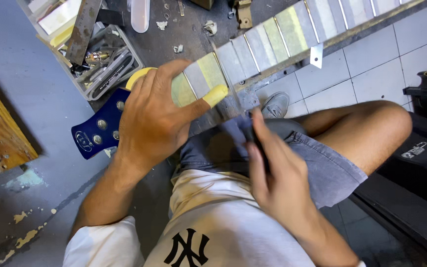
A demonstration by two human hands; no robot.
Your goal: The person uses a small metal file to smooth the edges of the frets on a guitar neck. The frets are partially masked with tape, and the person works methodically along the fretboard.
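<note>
- The guitar neck [273, 42] lies across the workbench [184, 34], its fretboard masked with tape between the frets, the blue headstock [97, 131] over the bench edge.
- The left hand [151, 116] is clamped over the neck near the headstock, its thumb wrapped in yellow tape.
- The right hand [277, 180] pinches a small dark tool, probably a file, against a fret.
- If the tool slips, it could gouge unmasked wood or nick the thumb.
- A parts tray [92, 54] sits nearby.

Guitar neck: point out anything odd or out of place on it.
The fretboard is masked with tape between the frets, and a loose tape tab dangles off its edge. The left hand's thumb tip is also wrapped in yellow tape.
</note>
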